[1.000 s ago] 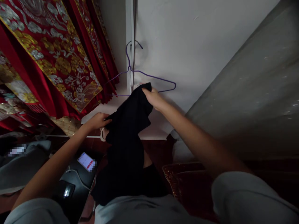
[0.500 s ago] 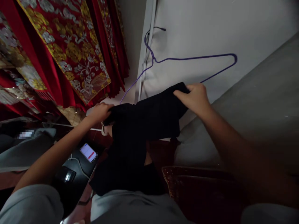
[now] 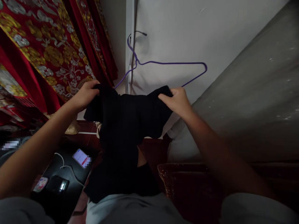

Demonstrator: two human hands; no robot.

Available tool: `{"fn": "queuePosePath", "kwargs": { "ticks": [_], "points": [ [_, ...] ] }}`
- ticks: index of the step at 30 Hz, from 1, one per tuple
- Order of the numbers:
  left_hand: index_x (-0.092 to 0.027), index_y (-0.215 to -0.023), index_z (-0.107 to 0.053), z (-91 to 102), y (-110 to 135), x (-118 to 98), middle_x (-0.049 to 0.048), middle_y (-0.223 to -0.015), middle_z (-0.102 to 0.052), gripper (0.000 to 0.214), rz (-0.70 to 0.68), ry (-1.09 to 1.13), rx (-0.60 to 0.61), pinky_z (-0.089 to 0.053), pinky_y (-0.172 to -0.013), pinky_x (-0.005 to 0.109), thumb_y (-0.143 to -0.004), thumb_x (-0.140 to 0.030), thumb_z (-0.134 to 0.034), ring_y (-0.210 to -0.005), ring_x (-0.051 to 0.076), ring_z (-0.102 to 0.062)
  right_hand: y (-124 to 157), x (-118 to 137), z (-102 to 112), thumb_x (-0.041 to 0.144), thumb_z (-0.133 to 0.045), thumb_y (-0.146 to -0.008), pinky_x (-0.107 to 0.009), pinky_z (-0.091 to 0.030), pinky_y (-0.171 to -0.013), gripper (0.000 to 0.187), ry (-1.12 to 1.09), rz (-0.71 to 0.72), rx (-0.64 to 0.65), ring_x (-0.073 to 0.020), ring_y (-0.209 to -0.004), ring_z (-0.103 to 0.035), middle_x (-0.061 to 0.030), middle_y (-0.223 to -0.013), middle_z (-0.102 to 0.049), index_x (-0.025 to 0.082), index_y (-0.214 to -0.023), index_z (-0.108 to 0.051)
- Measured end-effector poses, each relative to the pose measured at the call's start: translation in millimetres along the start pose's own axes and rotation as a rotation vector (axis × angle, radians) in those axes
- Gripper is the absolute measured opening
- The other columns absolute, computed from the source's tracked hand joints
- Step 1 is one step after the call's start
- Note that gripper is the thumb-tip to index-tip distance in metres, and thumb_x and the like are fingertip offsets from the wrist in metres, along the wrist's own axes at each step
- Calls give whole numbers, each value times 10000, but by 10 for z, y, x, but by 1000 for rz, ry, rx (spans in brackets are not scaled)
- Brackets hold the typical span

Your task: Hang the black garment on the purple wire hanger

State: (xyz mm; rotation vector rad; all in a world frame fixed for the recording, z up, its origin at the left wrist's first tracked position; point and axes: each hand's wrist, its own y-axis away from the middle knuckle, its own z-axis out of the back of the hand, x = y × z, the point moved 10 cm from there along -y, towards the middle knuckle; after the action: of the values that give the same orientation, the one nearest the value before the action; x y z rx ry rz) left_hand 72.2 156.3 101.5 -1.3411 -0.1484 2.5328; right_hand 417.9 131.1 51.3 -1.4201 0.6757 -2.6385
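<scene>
I hold a black garment [image 3: 127, 124] up in front of me, stretched between both hands. My left hand [image 3: 83, 95] is closed on its left top corner, and my right hand [image 3: 177, 101] pinches its right top corner. The cloth hangs down toward my lap. Just behind and above it a purple wire hanger [image 3: 163, 63] hangs on a hook against the white wall [image 3: 187, 31]; its lower bar runs behind the garment's top edge.
Red curtains with gold and silver flowers [image 3: 46, 46] hang at the left. Below left, a dark surface holds a lit phone [image 3: 81, 157], a cable and another small device [image 3: 57, 185]. A dark red basket [image 3: 187, 183] sits lower right. A grey slanted surface [image 3: 257, 93] fills the right.
My left hand has risen with its corner of the garment, so the top edge is now nearly level and spread. My right hand moved slightly left and the hanger swung back.
</scene>
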Motion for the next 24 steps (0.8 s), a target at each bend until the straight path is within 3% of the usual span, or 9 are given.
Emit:
{"fn": "queuePosePath", "kwargs": {
  "ticks": [4, 6, 9, 12, 16, 18, 21, 24],
  "points": [
    [-174, -684, -620, 48, -5, 9, 7, -632, -548, 117, -9, -386, 91, -475, -680, 313, -636, -68, -615, -684, 181, -565, 27, -22, -31, 259, -641, -733, -257, -233, -475, 382, -18, -7, 5, -98, -498, -353, 40, -497, -342, 222, -480, -357],
    [-181, -717, -650, 61, 7, 82, 18, -644, -582, 50, 78, -347, 159, -482, -640, 306, -701, -165, -694, -675, 185, -584, 47, -30, -88, 284, -638, -723, -250, -256, -475, 334, -66, -25, 10, -103, -508, -381, 37, -507, -381, 214, -489, -410],
    [-186, -829, -675, -18, 34, 93, 35, -750, -657, 151, 134, -215, 271, -498, -626, 290, -768, -315, -725, -692, 176, -615, 77, -24, -163, 303, -633, -700, -247, -288, -486, 294, -127, -48, -3, -103, -520, -399, 32, -517, -411, 204, -491, -450],
    [-184, -957, -678, -73, 52, -5, 53, -870, -703, 229, 44, -370, 253, -521, -693, 308, -760, -297, -705, -779, 198, -650, 94, -14, -224, 328, -636, -691, -248, -308, -502, 290, -147, -49, -4, -108, -535, -411, 24, -525, -432, 200, -492, -468],
    [-190, -1194, -690, -154, 131, -170, 79, -1066, -733, 494, -154, -669, 194, -526, -901, 383, -706, -157, -623, -974, 257, -679, 81, -43, -239, 383, -628, -702, -253, -315, -513, 288, -126, -20, -2, -124, -558, -436, 11, -540, -469, 196, -519, -508],
    [-186, -1236, -699, -212, 166, -184, 78, -1134, -735, 545, -204, -611, 253, -520, -958, 389, -698, -154, -614, -1027, 257, -677, 66, -74, -216, 387, -616, -701, -254, -319, -522, 282, -116, -7, -15, -126, -564, -438, 11, -541, -468, 199, -525, -501],
    [-179, -1163, -753, -205, 146, -129, 67, -1079, -760, 440, -176, -387, 326, -546, -942, 385, -744, -228, -625, -991, 247, -691, 57, -104, -199, 389, -613, -703, -254, -327, -530, 289, -114, 1, -26, -121, -562, -431, 19, -542, -452, 206, -528, -473],
    [-171, -1050, -796, -27, 60, -139, 75, -1036, -783, 353, -147, -137, 205, -568, -929, 392, -774, -246, -588, -972, 248, -702, 68, -105, -245, 402, -611, -712, -260, -345, -544, 279, -139, -5, 0, -125, -569, -447, 21, -558, -470, 206, -549, -497]
  ]
}}
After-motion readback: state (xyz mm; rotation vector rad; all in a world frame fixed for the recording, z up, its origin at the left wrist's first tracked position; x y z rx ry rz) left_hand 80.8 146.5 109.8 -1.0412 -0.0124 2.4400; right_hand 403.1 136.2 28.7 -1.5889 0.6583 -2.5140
